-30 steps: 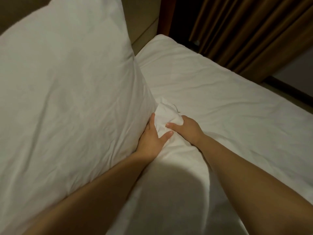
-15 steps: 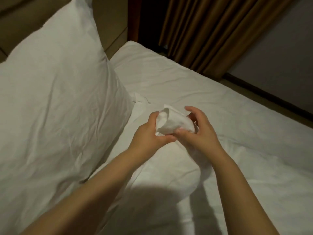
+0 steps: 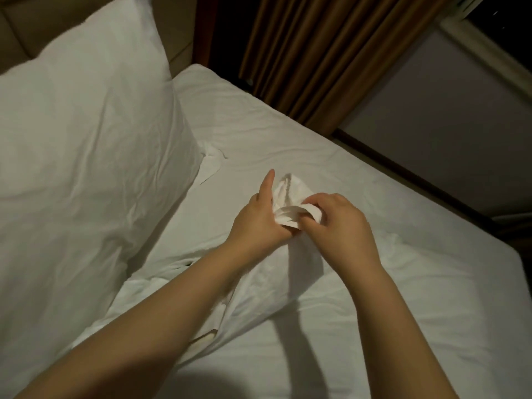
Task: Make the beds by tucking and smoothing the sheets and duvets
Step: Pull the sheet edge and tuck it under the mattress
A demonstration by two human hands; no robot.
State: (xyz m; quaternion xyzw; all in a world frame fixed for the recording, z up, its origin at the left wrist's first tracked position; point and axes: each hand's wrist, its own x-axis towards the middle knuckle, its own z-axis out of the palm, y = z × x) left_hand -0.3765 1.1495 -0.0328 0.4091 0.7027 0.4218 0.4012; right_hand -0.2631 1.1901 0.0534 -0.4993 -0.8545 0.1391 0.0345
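The left hand [image 3: 256, 220] and right hand [image 3: 336, 223] have pulled the sheet corner [image 3: 290, 194] away from the pillow [image 3: 86, 139]. Both pinch it tight. I think it gets tucked next.

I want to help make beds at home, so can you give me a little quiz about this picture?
1. True or false: the big puffy white pillow is to the left of the left-hand grip.
2. What do the left-hand grip and the right-hand grip hold together? A) a bunched white fabric corner B) a wooden spoon C) nothing
3. Fill in: the pleated cloth curtain beyond the wrinkled white bed sheet is ____.
Key: 1 true; 2 A; 3 brown.
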